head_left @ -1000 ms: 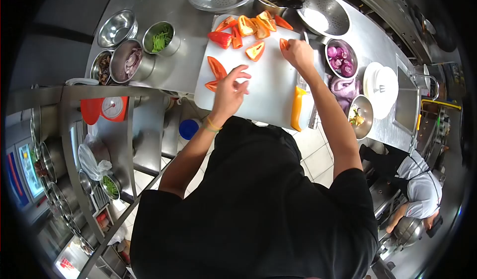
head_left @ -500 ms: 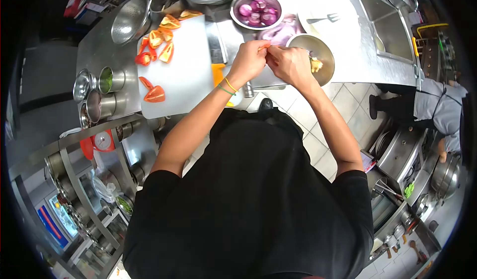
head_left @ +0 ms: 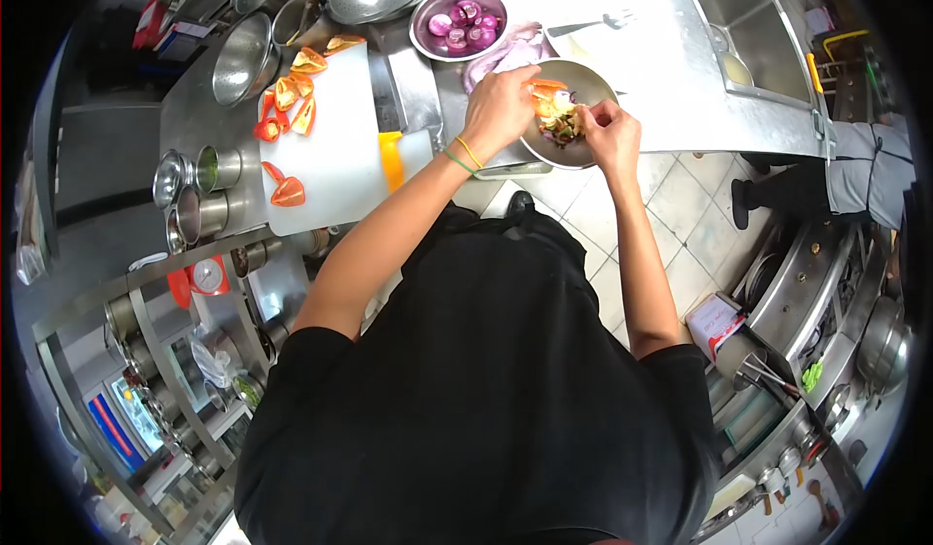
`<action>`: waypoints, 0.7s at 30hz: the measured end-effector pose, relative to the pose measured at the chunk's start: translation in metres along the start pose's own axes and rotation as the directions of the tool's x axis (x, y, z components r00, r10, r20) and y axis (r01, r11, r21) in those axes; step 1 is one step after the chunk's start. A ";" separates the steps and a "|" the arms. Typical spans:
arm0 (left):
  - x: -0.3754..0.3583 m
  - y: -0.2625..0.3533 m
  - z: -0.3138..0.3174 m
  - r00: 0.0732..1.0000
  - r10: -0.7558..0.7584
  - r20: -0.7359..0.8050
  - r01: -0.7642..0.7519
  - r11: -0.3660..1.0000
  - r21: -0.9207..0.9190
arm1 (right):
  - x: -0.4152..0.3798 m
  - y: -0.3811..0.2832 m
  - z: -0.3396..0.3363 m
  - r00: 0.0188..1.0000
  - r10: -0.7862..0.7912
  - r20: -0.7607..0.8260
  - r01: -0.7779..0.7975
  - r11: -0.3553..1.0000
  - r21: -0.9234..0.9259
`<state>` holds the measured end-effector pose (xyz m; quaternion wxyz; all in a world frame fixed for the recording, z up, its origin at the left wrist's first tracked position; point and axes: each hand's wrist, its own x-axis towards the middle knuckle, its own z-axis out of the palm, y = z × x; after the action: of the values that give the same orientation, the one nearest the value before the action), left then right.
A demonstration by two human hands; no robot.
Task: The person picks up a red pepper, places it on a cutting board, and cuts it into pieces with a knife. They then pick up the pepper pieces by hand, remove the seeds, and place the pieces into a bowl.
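My left hand [head_left: 502,113] is closed on a piece of orange bell pepper [head_left: 551,86] at the edge of a steel bowl [head_left: 591,81]. Over the bowl's right side, the fingers of my right hand [head_left: 612,137] are pinched together; what they hold, if anything, cannot be made out. Dark and pale vegetable scraps [head_left: 561,134] lie inside this bowl. Several more cut pepper pieces [head_left: 288,90] rest on the white cutting board [head_left: 335,161] to the left. Behind my left hand stands a bowl of peeled purple onions [head_left: 466,28].
A yellow-handled knife [head_left: 391,161] lies at the board's right edge. Colanders [head_left: 243,57] and small steel cups [head_left: 216,166] stand on the left. A fork [head_left: 614,20] lies on the counter before the sink [head_left: 743,35]. Another person [head_left: 855,171] stands at right.
My hands have parted, and both are now over the scrap bowl. The left hand has brought the pepper piece to the bowl. The whole view has shifted slightly.
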<state>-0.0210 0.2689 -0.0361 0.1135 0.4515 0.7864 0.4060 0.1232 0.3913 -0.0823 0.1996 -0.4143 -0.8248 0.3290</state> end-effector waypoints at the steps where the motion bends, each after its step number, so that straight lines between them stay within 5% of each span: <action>1: 0.001 0.000 0.003 1.000 0.001 0.002 -0.001 1.000 -0.002 | 0.002 0.002 -0.002 1.000 0.007 -0.001 -0.007 0.995 0.102; 3: -0.002 0.012 0.000 0.996 -0.066 0.054 0.064 0.997 0.036 | 0.003 0.004 -0.004 1.000 0.019 0.005 -0.020 0.979 0.201; 5: -0.004 0.015 0.004 0.997 -0.045 0.068 0.041 0.998 0.057 | 0.008 0.003 -0.002 0.991 -0.061 0.120 -0.021 0.811 0.585; 7: -0.002 0.017 0.008 0.997 -0.016 0.078 0.010 0.997 0.077 | 0.012 0.012 0.007 0.977 -0.084 0.197 -0.034 0.849 0.528; 10: 0.000 0.009 0.015 0.999 0.035 0.037 -0.039 0.993 0.112 | 0.011 0.010 0.014 0.974 -0.156 0.166 0.137 0.983 0.122; 15: -0.002 0.006 0.015 0.998 -0.057 0.040 0.053 0.995 0.085 | 0.010 -0.002 0.004 0.988 -0.070 0.140 0.056 0.993 0.102; 17: -0.004 0.007 0.016 0.993 -0.108 0.045 0.107 0.994 0.022 | 0.019 0.013 0.017 0.966 -0.019 0.259 -0.143 0.795 0.590; 19: -0.004 0.005 0.018 0.999 -0.041 0.008 0.041 0.999 -0.001 | 0.021 0.019 0.022 0.953 -0.068 0.296 -0.128 0.795 0.593; 21: -0.004 0.000 0.017 0.999 -0.043 -0.012 0.043 0.999 0.000 | 0.016 0.006 0.013 0.870 -0.008 0.494 -0.220 0.889 0.401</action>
<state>-0.0092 0.2751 -0.0476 0.1173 0.4322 0.7966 0.4061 0.1093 0.4019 -0.0951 0.0581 -0.3083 -0.7261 0.6118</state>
